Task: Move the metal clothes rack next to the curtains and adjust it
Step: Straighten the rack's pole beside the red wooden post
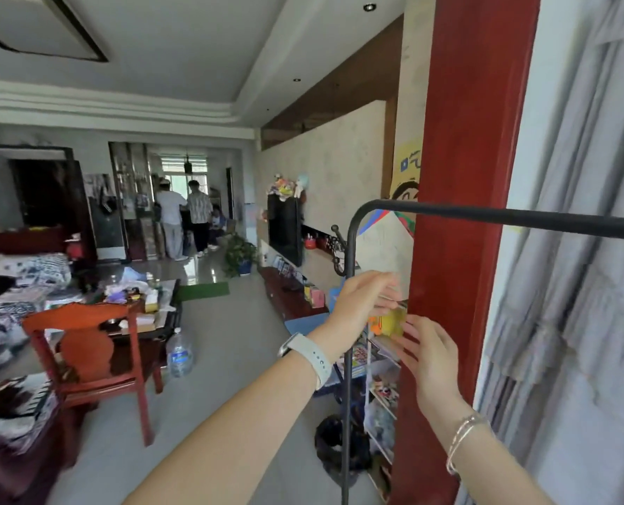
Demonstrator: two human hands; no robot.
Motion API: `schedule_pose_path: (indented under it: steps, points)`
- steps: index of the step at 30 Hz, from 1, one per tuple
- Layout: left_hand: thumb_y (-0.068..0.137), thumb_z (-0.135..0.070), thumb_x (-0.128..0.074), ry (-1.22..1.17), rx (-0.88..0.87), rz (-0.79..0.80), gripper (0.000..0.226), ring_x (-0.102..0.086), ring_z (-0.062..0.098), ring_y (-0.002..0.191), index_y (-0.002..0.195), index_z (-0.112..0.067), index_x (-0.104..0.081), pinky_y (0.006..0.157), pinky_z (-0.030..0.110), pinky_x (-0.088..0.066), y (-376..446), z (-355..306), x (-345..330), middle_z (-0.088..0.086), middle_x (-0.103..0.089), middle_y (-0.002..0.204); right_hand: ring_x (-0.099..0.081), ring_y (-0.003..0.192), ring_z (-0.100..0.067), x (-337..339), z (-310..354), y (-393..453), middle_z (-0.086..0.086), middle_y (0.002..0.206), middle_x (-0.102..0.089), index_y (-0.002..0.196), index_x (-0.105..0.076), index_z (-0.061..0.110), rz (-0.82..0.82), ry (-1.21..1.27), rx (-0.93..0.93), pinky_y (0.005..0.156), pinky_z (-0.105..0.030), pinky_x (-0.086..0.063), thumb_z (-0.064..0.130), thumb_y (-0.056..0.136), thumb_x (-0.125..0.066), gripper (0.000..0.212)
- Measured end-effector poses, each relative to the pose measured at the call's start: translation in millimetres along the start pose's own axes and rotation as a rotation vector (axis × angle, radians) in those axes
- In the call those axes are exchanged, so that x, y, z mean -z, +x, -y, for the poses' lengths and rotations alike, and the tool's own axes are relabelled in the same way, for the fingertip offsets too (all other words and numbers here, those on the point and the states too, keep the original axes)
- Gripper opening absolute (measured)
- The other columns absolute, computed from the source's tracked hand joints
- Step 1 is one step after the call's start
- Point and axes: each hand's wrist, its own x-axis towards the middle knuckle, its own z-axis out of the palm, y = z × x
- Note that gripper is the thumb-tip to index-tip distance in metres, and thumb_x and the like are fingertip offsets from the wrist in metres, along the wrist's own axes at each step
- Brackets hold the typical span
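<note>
Both hands — left hand [363,297] and right hand [429,353] — hover open, holding nothing, so the metal clothes rack [348,322] could tip toward the clutter at six o'clock.

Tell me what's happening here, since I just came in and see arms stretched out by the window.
A person is reaching both hands toward a black metal clothes rack standing beside a red pillar and grey curtains. The left hand is at the rack's upright pole, seemingly open rather than gripping; the right hand is open by the pillar. The rack already stands near the curtains.
</note>
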Motion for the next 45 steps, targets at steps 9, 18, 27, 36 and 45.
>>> schedule_pose_path:
  steps: [9,18,27,36,45]
  points:
    - [0.089,-0.021,-0.061,-0.018,-0.168,-0.236,0.017,-0.065,0.022,0.086,0.095,-0.007,-0.065,0.084,0.033,-0.055,123.2,34.6,60.8,0.01,-0.068,0.087,-0.062,0.098,-0.04,-68.3,-57.1,121.1,-0.036,0.113,-0.056,0.106,-0.05,-0.017,0.008,-0.035,0.017,0.093,-0.052,-0.047,0.015,0.095,-0.047,0.034]
    - [0.087,-0.047,-0.051,0.429,-0.529,-0.143,0.035,-0.059,0.008,0.08,0.085,-0.016,-0.066,0.073,0.026,-0.045,197.3,25.4,61.5,0.006,-0.065,0.084,-0.047,0.062,-0.019,-117.7,-97.3,169.4,-0.008,0.066,-0.054,0.079,-0.06,-0.001,0.118,-0.082,0.05,0.059,-0.028,-0.039,0.035,0.101,-0.039,0.047]
    - [0.091,-0.058,-0.033,0.588,-0.734,-0.081,0.046,-0.061,0.022,0.073,0.084,-0.02,-0.058,0.062,0.042,-0.046,266.2,43.5,40.8,0.001,-0.064,0.071,-0.043,0.061,-0.016,-113.7,-103.8,225.1,-0.002,0.065,-0.051,0.071,-0.054,0.018,-0.134,-0.097,0.208,0.061,-0.031,-0.034,0.04,0.095,-0.042,0.036]
    - [0.094,-0.05,-0.037,0.495,-0.797,0.146,0.039,-0.051,0.024,0.071,0.074,-0.019,-0.047,0.055,0.034,-0.026,311.3,40.6,-17.4,-0.007,-0.047,0.059,-0.035,0.05,-0.016,-81.0,-70.2,267.5,-0.002,0.059,-0.046,0.068,-0.05,0.015,-0.376,-0.151,0.288,0.05,-0.031,-0.026,0.031,0.1,-0.037,0.039]
    - [0.093,-0.05,-0.037,0.418,-0.785,0.279,0.041,-0.054,0.024,0.071,0.072,-0.016,-0.047,0.057,0.035,-0.036,354.9,49.7,-69.9,-0.007,-0.047,0.059,-0.037,0.047,-0.012,-34.3,-59.9,321.1,0.002,0.056,-0.049,0.065,-0.055,0.02,-0.409,-0.168,0.292,0.047,-0.027,-0.03,0.038,0.096,-0.04,0.038]
